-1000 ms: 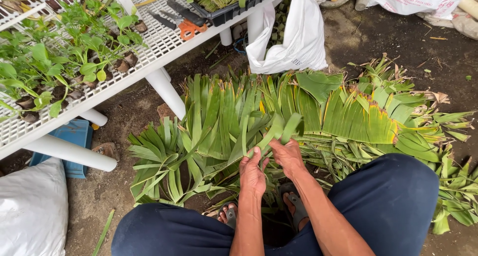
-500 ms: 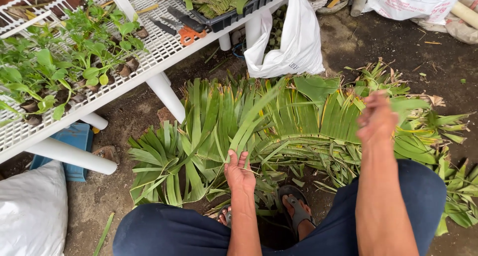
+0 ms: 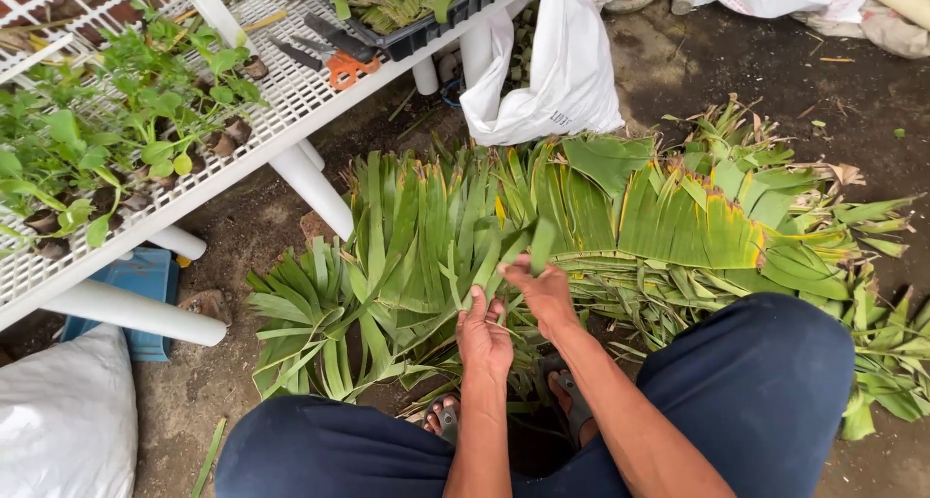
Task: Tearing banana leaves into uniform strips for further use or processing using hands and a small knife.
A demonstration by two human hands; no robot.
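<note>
Left hand (image 3: 484, 335) & right hand (image 3: 542, 290) both pinch long green leaf strips (image 3: 504, 251) – lifted off the flat leaf pile (image 3: 678, 217) to pull them apart.

Head camera — steeply downward, close over lap

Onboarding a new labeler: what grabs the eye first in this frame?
The big fan of green leaf strips spread over the dirt floor, mid-frame, some edged yellow. Just below it, the left hand and right hand meet on a few strips, fingers pinching them. Upper left stands a white mesh bench carrying seedlings and orange-handled shears.
</note>
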